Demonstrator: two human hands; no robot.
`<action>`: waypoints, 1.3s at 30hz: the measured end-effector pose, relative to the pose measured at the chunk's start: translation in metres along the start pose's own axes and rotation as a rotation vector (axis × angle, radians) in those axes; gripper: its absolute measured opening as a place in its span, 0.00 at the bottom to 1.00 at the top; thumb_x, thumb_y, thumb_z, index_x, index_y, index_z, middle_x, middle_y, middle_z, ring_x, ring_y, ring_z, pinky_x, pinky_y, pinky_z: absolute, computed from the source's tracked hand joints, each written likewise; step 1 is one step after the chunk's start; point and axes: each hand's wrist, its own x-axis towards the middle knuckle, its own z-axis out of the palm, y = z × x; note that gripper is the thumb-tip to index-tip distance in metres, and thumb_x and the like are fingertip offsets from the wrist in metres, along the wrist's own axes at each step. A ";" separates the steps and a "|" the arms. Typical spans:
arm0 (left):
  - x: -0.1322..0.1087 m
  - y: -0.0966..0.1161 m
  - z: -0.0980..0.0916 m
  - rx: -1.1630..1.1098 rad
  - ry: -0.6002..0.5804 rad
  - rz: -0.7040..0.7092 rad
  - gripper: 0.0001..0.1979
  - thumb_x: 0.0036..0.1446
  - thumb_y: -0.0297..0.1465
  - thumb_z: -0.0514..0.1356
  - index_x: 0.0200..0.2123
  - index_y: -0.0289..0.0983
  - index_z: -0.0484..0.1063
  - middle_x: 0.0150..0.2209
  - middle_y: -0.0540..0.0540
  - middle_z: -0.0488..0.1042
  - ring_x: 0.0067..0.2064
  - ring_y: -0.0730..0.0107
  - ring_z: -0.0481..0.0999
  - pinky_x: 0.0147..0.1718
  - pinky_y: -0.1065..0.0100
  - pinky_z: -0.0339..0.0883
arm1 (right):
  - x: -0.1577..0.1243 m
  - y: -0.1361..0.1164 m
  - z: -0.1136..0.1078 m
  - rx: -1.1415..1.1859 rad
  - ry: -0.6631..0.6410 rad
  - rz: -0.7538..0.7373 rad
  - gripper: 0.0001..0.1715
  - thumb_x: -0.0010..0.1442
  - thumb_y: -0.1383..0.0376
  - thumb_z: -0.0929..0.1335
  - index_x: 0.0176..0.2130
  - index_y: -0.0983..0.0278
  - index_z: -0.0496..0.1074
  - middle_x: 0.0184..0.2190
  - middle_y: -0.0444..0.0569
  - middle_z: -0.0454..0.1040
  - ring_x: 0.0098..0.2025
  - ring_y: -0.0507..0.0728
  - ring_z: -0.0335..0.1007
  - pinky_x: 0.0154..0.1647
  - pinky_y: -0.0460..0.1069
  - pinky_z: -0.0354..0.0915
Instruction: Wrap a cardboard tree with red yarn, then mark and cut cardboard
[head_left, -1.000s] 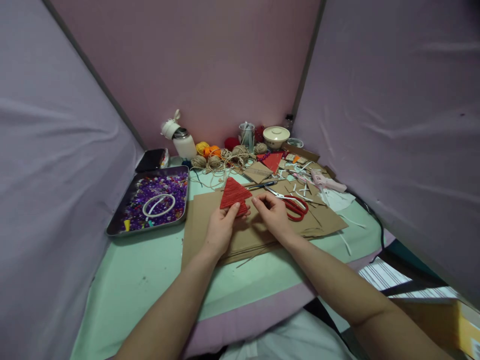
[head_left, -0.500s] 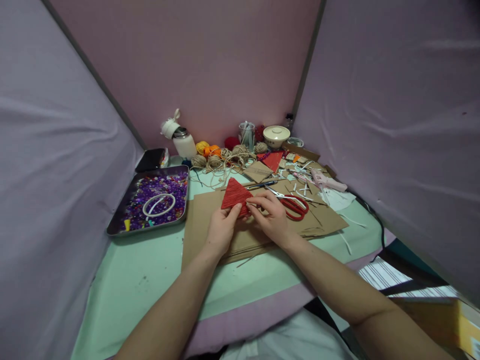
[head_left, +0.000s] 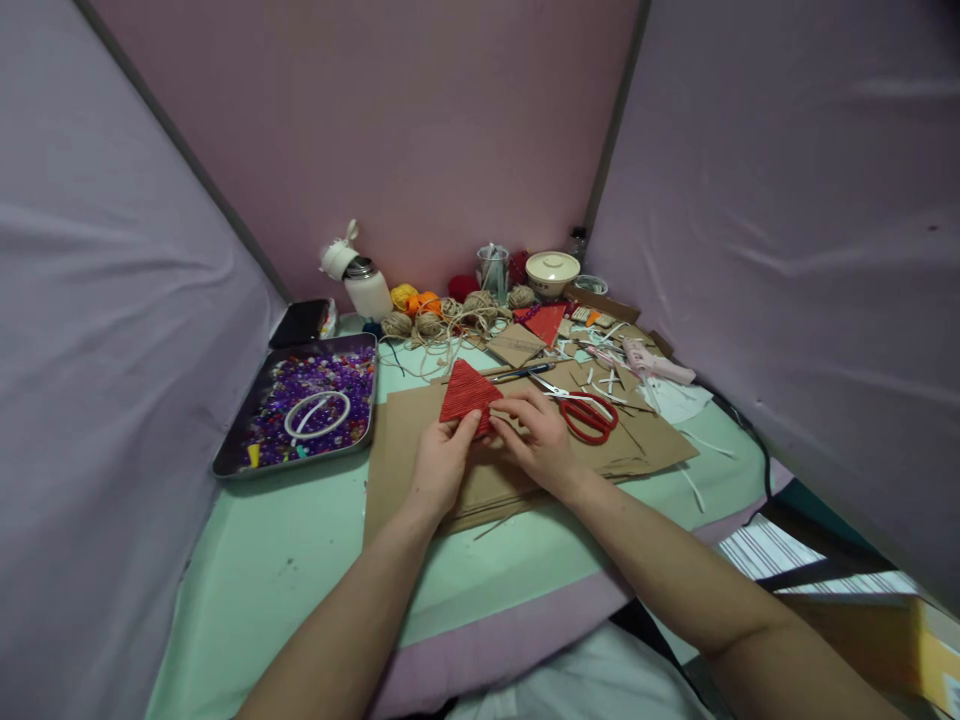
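Note:
A red triangle (head_left: 466, 392), its face covered by rows of wound yarn, is held up over a stack of brown cardboard sheets (head_left: 409, 440). My left hand (head_left: 441, 462) grips its lower edge, thumb in front and the other fingers hidden behind. At the triangle's right edge, my right hand (head_left: 536, 440) is closed in a pinch, thumb and index finger at the yarn-covered side. Whether a loose yarn end is between those fingertips is too small to tell. Just right of this hand, red-handled scissors (head_left: 589, 415) lie on the cardboard.
On the left stands a metal tray (head_left: 296, 468) of purple beads with a white ring (head_left: 316, 437). Twine balls (head_left: 429, 323), a white bottle (head_left: 369, 292) and a lidded bowl (head_left: 553, 272) line the back. Another red triangle (head_left: 546, 322) and a pink glue gun (head_left: 654, 362) lie among scraps.
The triangle has shifted slightly left and tilted a little in my hands. My right fingertips have moved slightly left and down along its right edge.

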 end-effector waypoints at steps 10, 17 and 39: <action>0.000 0.000 -0.002 0.022 -0.012 -0.031 0.15 0.47 0.37 0.65 0.34 0.31 0.77 0.31 0.43 0.79 0.30 0.69 0.76 0.36 0.67 0.70 | 0.000 0.002 -0.001 -0.022 -0.028 -0.025 0.12 0.61 0.67 0.64 0.45 0.59 0.71 0.38 0.51 0.69 0.41 0.57 0.66 0.42 0.52 0.66; -0.004 0.005 0.002 0.076 -0.008 -0.002 0.15 0.46 0.37 0.65 0.34 0.31 0.77 0.32 0.43 0.79 0.31 0.69 0.75 0.35 0.68 0.69 | 0.003 -0.004 -0.007 -0.011 -0.077 -0.016 0.11 0.62 0.67 0.63 0.44 0.61 0.71 0.40 0.52 0.68 0.43 0.56 0.65 0.45 0.52 0.65; -0.002 0.007 -0.001 0.114 0.047 0.039 0.12 0.42 0.32 0.66 0.33 0.33 0.76 0.32 0.45 0.78 0.33 0.69 0.75 0.39 0.68 0.68 | 0.007 0.001 0.004 0.296 -0.004 0.465 0.09 0.54 0.62 0.69 0.26 0.65 0.70 0.25 0.44 0.68 0.29 0.52 0.64 0.30 0.47 0.61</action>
